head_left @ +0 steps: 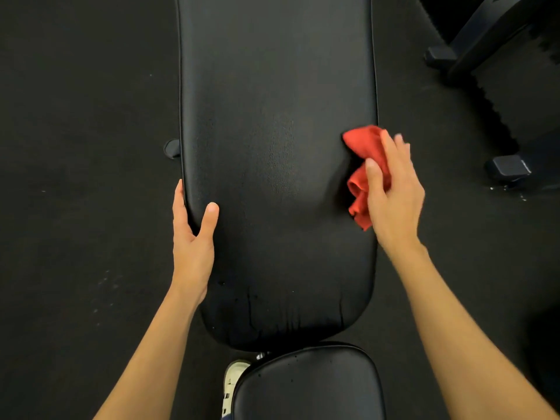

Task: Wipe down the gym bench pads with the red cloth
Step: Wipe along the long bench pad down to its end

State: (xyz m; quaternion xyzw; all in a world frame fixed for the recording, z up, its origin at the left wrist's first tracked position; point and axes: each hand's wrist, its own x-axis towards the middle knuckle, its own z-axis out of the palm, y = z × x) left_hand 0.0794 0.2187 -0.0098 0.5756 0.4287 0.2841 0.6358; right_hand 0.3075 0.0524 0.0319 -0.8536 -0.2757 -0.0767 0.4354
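Left hand clamps the left edge of the back pad, thumb on top, fingers curled underneath. The pad is black grained vinyl, shiny in the middle, creased at its near end. At its right edge, the red cloth lies crumpled, gripped by the right hand, thumb across it
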